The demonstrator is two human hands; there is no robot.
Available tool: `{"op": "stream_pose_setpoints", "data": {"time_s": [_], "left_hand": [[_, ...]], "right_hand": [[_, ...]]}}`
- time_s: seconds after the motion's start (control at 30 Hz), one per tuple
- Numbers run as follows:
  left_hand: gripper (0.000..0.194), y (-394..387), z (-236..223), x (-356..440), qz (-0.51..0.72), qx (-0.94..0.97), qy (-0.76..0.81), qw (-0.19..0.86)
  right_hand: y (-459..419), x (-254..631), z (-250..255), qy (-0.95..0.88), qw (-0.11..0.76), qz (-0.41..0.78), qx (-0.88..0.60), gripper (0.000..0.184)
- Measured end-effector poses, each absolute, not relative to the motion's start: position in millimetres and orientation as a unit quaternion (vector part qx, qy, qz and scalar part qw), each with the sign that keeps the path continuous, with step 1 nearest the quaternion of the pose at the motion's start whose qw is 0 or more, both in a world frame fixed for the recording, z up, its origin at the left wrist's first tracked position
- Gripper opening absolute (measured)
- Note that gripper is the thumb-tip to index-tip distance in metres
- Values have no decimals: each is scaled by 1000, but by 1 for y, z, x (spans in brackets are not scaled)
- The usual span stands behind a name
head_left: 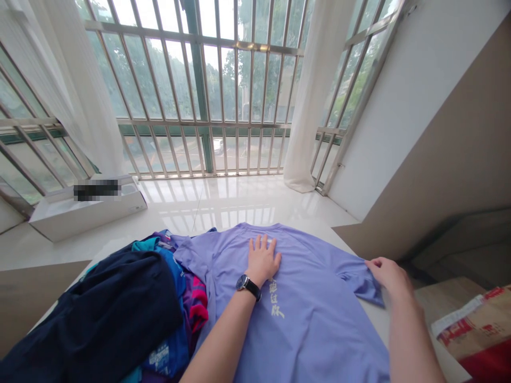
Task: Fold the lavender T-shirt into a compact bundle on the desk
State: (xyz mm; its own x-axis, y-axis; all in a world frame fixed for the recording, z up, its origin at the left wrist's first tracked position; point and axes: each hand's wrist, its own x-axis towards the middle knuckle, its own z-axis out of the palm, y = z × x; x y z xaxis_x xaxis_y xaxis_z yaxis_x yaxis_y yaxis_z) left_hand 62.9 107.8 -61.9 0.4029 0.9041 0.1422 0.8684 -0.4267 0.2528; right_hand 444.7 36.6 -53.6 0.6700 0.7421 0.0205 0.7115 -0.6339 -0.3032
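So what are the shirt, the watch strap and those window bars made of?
The shirt looks like thin, soft sports fabric, probably synthetic, because it lies in smooth, light folds; I can't be sure from looking. The watch strap is matte black, maybe leather or rubber; it's hard to tell. The bars look like polished steel, with bright light streaking along them.

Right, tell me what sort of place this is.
Probably a home: barred windows, sheer white curtains, and a heap of clothes on a glossy white window ledge.
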Motion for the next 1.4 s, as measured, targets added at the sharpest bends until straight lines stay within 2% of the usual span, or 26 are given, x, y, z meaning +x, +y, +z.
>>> {"op": "stream_pose_setpoints", "data": {"time_s": [0.17, 0.3, 0.4, 0.47, 0.53, 0.6, 0.7, 0.77, 0.87, 0.93, 1.13, 1.4], "left_hand": [[60, 108, -63, 62, 139, 835, 528, 67], [60, 107, -61, 61, 140, 836, 525, 74], [60, 108, -60, 61, 138, 833, 529, 83], [60, 108, -59, 62, 138, 829, 534, 87], [58, 109, -58, 63, 144, 826, 538, 90], [53, 110, -57, 64, 164, 822, 537, 97], [42, 112, -53, 65, 223, 811, 529, 113], [33, 113, -50, 65, 269, 802, 519, 124], [27, 114, -43, 63, 307, 792, 508, 144], [25, 114, -37, 63, 306, 797, 497, 158], [19, 107, -25, 70, 227, 861, 419, 180], [22, 102, -35, 79, 160, 926, 309, 144]], "right_hand": [[46, 419, -32, -422, 187, 4, -887, 42], [56, 397, -7, -459, 241, -8, -855, 31], [67, 375, 12, -500, 227, 53, -834, 21], [74, 353, 21, -542, 204, 108, -808, 21], [79, 325, 28, -571, 217, 149, -778, 22], [80, 296, 32, -593, 269, 250, -716, 27], [75, 271, 38, -581, 341, 480, -562, 41], [72, 274, 38, -535, 408, 557, -487, 47], [77, 299, 26, -440, 537, 523, -495, 44], [82, 317, 10, -402, 577, 466, -538, 43], [80, 336, -34, -521, 480, 338, -620, 51], [60, 328, -38, -690, 279, 265, -613, 41]]}}
